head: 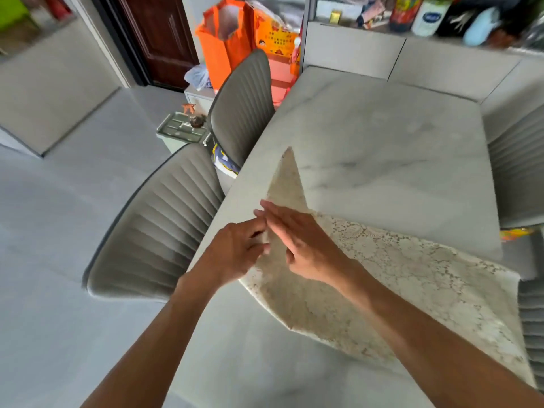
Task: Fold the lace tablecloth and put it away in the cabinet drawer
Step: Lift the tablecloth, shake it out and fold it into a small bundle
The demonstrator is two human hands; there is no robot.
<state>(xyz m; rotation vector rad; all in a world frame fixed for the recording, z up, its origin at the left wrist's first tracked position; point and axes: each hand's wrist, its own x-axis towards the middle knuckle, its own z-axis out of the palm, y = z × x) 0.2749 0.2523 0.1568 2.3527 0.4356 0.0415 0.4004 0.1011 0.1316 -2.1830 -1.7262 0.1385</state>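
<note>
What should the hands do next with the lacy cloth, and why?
Probably bring the raised flap down and press it flat. The left hand pinches the cloth at its edge, the right hand lies flat on it, and one pointed corner stands up over the table, so this fold looks only half laid.

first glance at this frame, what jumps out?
Both hands meet at the left edge of the marble table: the left hand pinches the lace tablecloth at its edge while the right hand lies flat on it. A pointed corner of the cloth sticks up toward the table's middle. Behind, a bright orange bag stands out at top centre, past two grey ribbed chairs on the left.
</note>
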